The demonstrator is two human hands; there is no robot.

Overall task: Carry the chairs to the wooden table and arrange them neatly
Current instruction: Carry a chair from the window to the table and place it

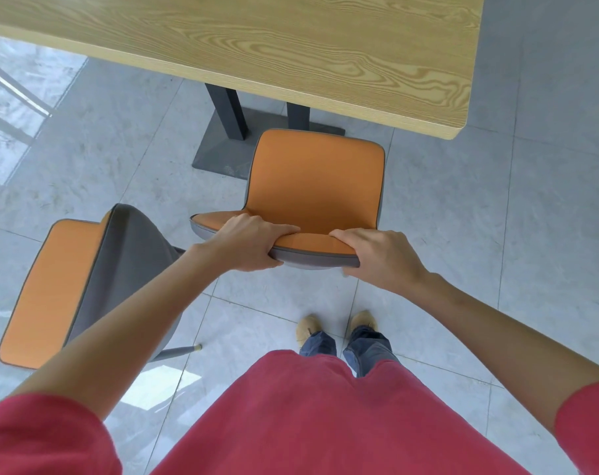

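So we have one orange chair [317, 186] at the wooden table [291, 53], its backrest gripped by our left hand [248, 243] and right hand [377, 258], not yet tucked under, while a second chair [85, 282] waits askew beside it.

The held chair [317, 186] hides its own legs; the wooden table [291, 46] runs off frame.

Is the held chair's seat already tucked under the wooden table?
No, the held chair stands clear of the wooden table, its whole seat visible short of the edge.
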